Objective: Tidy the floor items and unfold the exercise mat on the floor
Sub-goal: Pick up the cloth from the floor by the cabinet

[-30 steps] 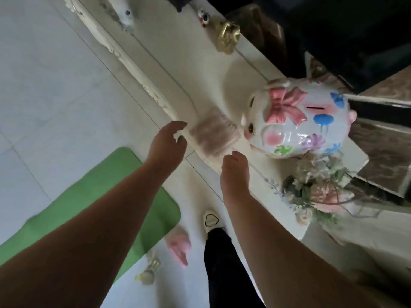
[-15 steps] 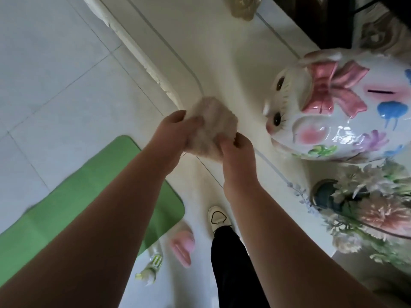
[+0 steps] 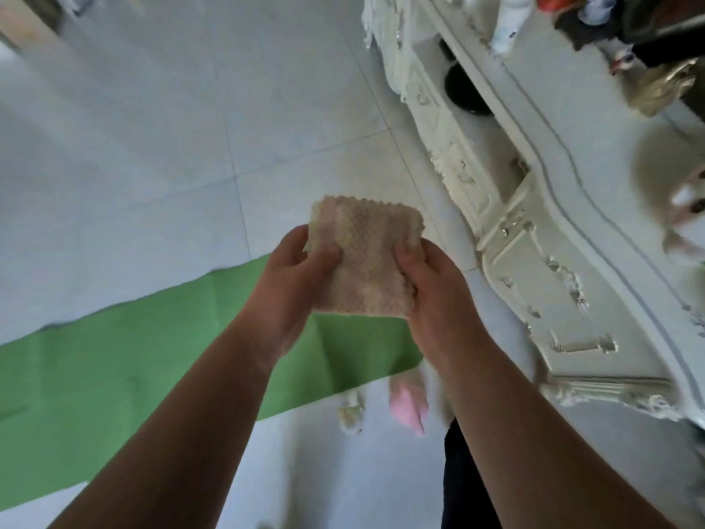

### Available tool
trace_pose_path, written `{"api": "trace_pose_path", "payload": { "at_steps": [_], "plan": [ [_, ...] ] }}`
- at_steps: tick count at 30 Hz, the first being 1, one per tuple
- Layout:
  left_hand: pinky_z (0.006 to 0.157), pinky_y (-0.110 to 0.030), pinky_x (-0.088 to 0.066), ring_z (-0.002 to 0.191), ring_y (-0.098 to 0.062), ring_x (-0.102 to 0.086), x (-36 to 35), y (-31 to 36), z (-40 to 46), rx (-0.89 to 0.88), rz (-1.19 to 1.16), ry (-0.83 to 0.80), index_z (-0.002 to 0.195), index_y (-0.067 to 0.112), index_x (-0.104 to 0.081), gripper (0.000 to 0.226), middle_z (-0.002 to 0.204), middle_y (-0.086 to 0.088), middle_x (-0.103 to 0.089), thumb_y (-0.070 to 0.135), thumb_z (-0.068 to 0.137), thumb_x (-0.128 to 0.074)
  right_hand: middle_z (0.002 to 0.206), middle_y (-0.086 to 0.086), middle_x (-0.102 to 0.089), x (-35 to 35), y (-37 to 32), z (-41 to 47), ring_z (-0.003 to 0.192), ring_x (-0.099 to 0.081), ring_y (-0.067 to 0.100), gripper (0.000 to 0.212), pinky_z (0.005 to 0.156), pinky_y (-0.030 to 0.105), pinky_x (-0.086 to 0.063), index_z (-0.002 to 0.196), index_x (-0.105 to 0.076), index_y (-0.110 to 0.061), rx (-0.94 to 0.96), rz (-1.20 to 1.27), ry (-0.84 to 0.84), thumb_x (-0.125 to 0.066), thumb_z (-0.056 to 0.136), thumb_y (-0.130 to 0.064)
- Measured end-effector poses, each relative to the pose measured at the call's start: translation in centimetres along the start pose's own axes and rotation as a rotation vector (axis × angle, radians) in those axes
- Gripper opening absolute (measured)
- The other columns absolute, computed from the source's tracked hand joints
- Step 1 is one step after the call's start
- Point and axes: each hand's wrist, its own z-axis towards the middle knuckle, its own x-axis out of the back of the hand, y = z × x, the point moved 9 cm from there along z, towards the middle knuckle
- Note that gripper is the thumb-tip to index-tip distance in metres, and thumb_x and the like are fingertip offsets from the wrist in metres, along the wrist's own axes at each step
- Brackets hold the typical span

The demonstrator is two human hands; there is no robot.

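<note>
Nearest the camera, two bare forearms reach forward over the floor (image 3: 126, 120), a dark trouser leg (image 3: 463, 486) showing between them at the bottom. Just past the arms on the tiles lie a pink slipper-like item (image 3: 407, 408) and a small pale blurred object (image 3: 351, 414), both beside the near right corner of the exercise mat (image 3: 114, 360). The mat is bright green, flat on the floor, running from the left edge toward the centre, with faint fold creases across it and a rounded right end partly hidden by the arms. Above it, in mid-air, both hands hold a folded cloth (image 3: 366, 261): beige-pink, bumpy waffle texture, roughly square, scalloped far edge. The left hand (image 3: 293, 284) pinches its left side, thumb on top; the right hand (image 3: 435, 295) grasps its right side, thumb pressed onto the fabric. The cloth hangs clear of the mat, over the mat's right end. Farther right stands a cream carved cabinet (image 3: 534, 238) with ornate relief and an open dark recess. On its top, far right, sit blurred items: a gold ornament (image 3: 662, 85), a white bottle-like thing (image 3: 507, 21), and a sliver of a painted figure (image 3: 688, 208) at the frame edge. Grey-white floor tiles stretch to the far left.
</note>
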Motion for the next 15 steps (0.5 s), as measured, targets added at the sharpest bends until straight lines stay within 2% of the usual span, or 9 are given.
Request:
{"api": "trace_pose_path", "payload": {
  "at_steps": [2, 5, 8, 9, 13, 15],
  "plan": [
    [0.08, -0.04, -0.061, 0.101, -0.028, -0.074, 6.5, 0.6, -5.3, -0.002, -0.021, 0.031, 0.128, 0.009, -0.061, 0.044, 0.113, -0.013, -0.076, 0.02, 0.086, -0.065, 0.115, 0.011, -0.076, -5.7, 2.2, -4.8, 0.106, -0.074, 0.029, 0.046, 0.095, 0.054, -0.059, 0.126, -0.067, -0.011, 0.017, -0.087, 0.017, -0.065, 0.093, -0.043],
    [0.074, -0.038, -0.061, 0.101, -0.029, -0.073, 14.8, -0.4, -12.5, 0.048, 0.007, 0.06, 0.128, 0.009, -0.061, 0.032, 0.112, -0.013, -0.076, 0.016, 0.096, -0.063, 0.114, 0.011, -0.076, -12.1, 7.0, -11.4, 0.104, -0.074, 0.031, 0.034, 0.093, 0.054, -0.06, 0.123, -0.069, -0.012, -0.013, -0.152, 0.079, -0.062, 0.1, -0.036],
    [0.082, -0.047, -0.062, 0.104, -0.034, -0.072, 21.2, -2.6, -17.9, 0.097, 0.062, 0.11, 0.125, 0.01, -0.062, 0.026, 0.111, -0.012, -0.076, 0.014, 0.099, -0.061, 0.112, 0.012, -0.076, -16.1, 11.7, -16.2, 0.104, -0.073, 0.031, 0.027, 0.083, 0.039, -0.064, 0.12, -0.07, -0.012, -0.074, -0.183, 0.114, -0.065, 0.099, -0.03],
    [0.084, -0.049, -0.06, 0.103, -0.033, -0.073, 22.7, -3.5, -19.2, 0.112, 0.071, 0.124, 0.124, 0.01, -0.062, 0.025, 0.109, -0.012, -0.077, 0.013, 0.099, -0.061, 0.112, 0.012, -0.076, -16.9, 13.1, -17.2, 0.104, -0.073, 0.031, 0.025, 0.079, 0.035, -0.064, 0.119, -0.07, -0.012, -0.089, -0.195, 0.116, -0.066, 0.099, -0.026],
    [0.08, -0.045, -0.058, 0.092, -0.023, -0.073, 27.0, -8.1, -21.5, 0.171, 0.043, 0.144, 0.123, 0.009, -0.062, 0.025, 0.102, -0.007, -0.078, 0.01, 0.098, -0.061, 0.114, 0.01, -0.076, -18.0, 18.1, -18.6, 0.106, -0.073, 0.03, 0.026, 0.079, 0.031, -0.063, 0.122, -0.069, -0.012, -0.147, -0.235, 0.101, -0.068, 0.097, -0.019],
    [0.077, -0.043, -0.059, 0.089, -0.021, -0.072, 28.3, -11.1, -21.2, 0.207, 0.027, 0.15, 0.123, 0.007, -0.061, 0.026, 0.099, -0.005, -0.077, 0.009, 0.098, -0.061, 0.119, 0.013, -0.075, -17.7, 21.0, -18.0, 0.11, -0.072, 0.031, 0.029, 0.087, 0.04, -0.062, 0.126, -0.067, -0.008, -0.177, -0.241, 0.076, -0.065, 0.099, -0.017]
  ]
}}
